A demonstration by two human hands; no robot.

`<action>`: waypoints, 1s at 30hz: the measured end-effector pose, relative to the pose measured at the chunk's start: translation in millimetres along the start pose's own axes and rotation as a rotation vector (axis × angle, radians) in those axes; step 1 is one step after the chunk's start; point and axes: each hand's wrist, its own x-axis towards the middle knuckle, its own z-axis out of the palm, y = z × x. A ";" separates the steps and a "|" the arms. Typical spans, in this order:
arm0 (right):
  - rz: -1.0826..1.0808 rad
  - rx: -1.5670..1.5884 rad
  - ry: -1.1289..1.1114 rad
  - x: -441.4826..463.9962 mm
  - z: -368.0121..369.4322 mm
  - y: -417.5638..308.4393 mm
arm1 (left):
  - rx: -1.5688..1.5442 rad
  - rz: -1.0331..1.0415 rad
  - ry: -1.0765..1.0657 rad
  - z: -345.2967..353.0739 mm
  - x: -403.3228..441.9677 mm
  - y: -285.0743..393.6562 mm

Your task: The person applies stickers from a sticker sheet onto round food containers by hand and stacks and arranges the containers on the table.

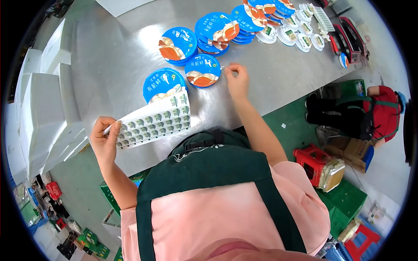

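My left hand is closed on the edge of a white sheet of small round green-and-white stickers. The sheet's upper corner overlaps a blue round lid printed with orange and white pictures. My right hand has thumb and forefinger pinched together, close to the right edge of another blue lid. A tiny pale piece shows at the fingertips; whether it is a sticker or the lid's tab, I cannot tell. Just beyond lie a stack of blue lids and further overlapping stacks.
White round labelled lids lie at the far right of the metal table, near another sticker sheet and red-and-black boxes. White foam boxes stand on the left. A person in red is at right, beyond a red stool.
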 end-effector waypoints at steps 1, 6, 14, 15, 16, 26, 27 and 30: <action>-0.001 -0.018 -0.063 -0.4 -1.1 -3.9 | 0.004 0.007 0.006 0.6 1.1 0.1; -0.045 -0.080 -0.152 -6.2 12.6 -6.9 | -0.004 0.023 -0.002 0.9 1.8 2.5; -0.073 -0.210 -0.191 -16.8 18.8 -12.5 | 0.026 0.024 -0.007 -1.5 -2.3 2.4; -0.078 -0.209 -0.193 -14.9 18.6 -12.3 | 0.024 0.025 -0.002 -1.6 -2.8 2.6; 0.007 -0.126 -0.178 -13.1 17.5 -10.9 | 0.019 0.022 0.008 -1.9 -4.1 3.0; 0.026 -0.298 -0.316 9.4 24.7 10.4 | 0.001 -0.014 -0.003 -14.8 -14.3 6.8; 0.047 -0.272 -0.327 13.2 17.3 8.4 | 0.007 -0.022 -0.025 -20.5 -17.3 2.3; 0.115 -0.043 -0.348 14.8 -15.7 1.8 | 0.060 0.033 -0.066 -25.5 -24.1 -2.7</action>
